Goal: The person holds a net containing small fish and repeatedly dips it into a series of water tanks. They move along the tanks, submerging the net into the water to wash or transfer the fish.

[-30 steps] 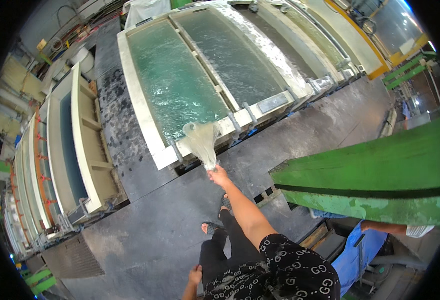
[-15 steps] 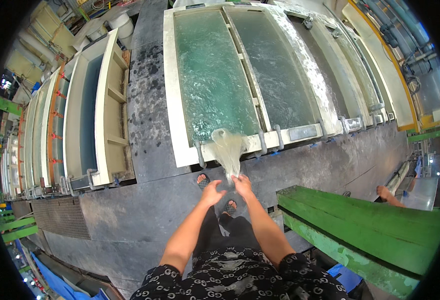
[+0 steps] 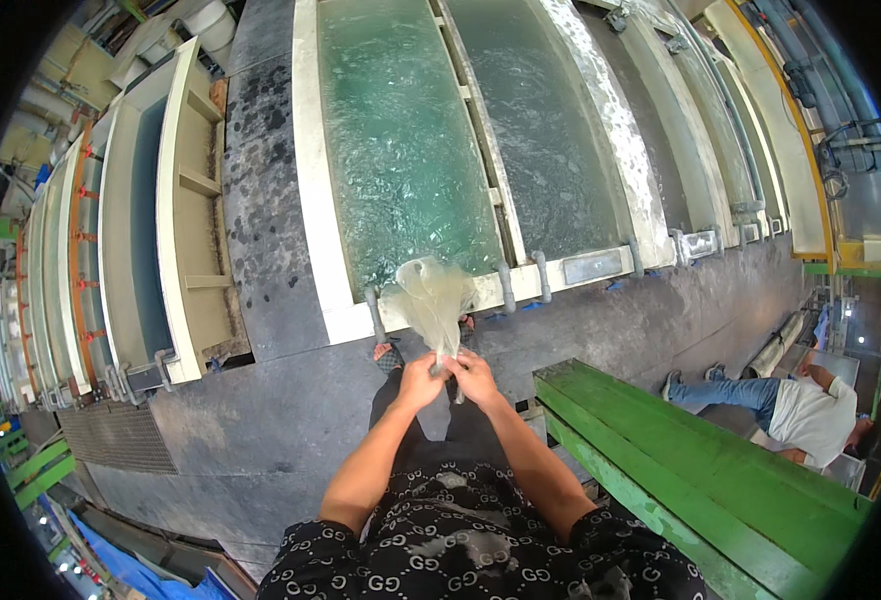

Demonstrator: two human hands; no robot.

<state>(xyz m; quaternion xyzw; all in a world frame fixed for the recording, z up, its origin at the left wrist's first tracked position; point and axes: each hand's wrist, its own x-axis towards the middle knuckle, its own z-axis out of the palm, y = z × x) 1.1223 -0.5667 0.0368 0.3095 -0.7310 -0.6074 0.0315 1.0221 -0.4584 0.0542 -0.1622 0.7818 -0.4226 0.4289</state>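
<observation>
A translucent, pale, filmy bag (image 3: 428, 298) spreads out in front of me, wide at its far end and bunched into a narrow neck near my body. Its far part overlaps the near rim of the tank with green water (image 3: 410, 150); whether it rests on that rim or hangs above it I cannot tell. My left hand (image 3: 420, 382) is closed on the gathered neck. Pressed up beside it, my right hand (image 3: 473, 377) also grips the neck. A short end of the film shows below the fingers. Whatever the bag may contain is not visible.
A second tank with grey water (image 3: 545, 140) adjoins the green one. Grey pipes (image 3: 507, 288) hook over the near rims. A green beam (image 3: 690, 450) runs along my right. Beyond it a co-worker (image 3: 800, 410) in a pale shirt stands. More tanks (image 3: 140, 230) line the left.
My left hand has come from beside the bag, fingers apart, to close on its neck. Both hands and the bag sit slightly further left in view. More of the co-worker shows.
</observation>
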